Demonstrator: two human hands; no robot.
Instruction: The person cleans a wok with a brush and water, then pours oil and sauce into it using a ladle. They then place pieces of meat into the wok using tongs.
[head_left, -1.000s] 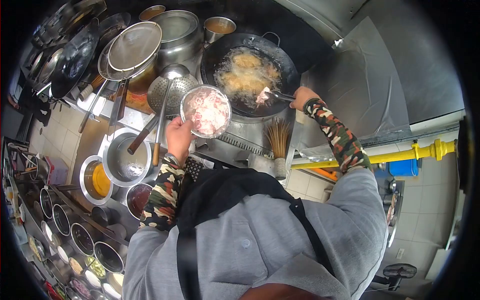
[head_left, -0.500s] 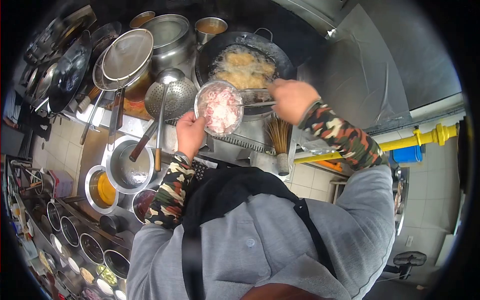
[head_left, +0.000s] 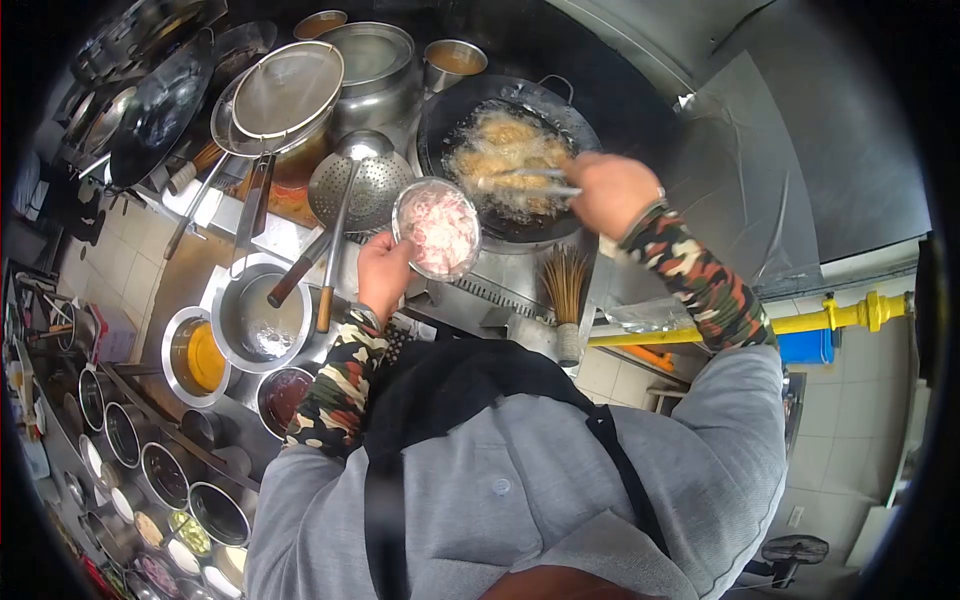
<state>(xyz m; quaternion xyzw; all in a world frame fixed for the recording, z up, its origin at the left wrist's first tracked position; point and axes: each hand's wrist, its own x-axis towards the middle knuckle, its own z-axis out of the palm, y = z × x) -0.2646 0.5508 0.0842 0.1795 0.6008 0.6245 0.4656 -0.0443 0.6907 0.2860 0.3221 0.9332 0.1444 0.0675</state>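
Note:
A metal bowl [head_left: 474,240] of pale pink raw pieces, dusted with white powder, is held at its left rim by my left hand [head_left: 384,273]. My right hand [head_left: 615,193] is closed around metal tongs [head_left: 545,182], whose tips reach over the black wok [head_left: 440,130]. Golden battered pieces [head_left: 505,145] bubble in the oil there. Just left of the bowl lies a perforated skimmer [head_left: 385,195] with a ladle [head_left: 364,145] across it. A bamboo brush [head_left: 565,290] stands upright below the wok.
Strainers [head_left: 288,90] rest over a pot at the upper left, beside a large lidded pot [head_left: 372,105]. Bowls, one with yellow liquid [head_left: 207,357], and several ingredient containers [head_left: 165,474] fill the left side. A yellow pipe [head_left: 800,312] runs along the right.
My right hand and the tongs have moved from the bowl to over the wok's oil. The view has shifted slightly, and the bowl stays in my left hand.

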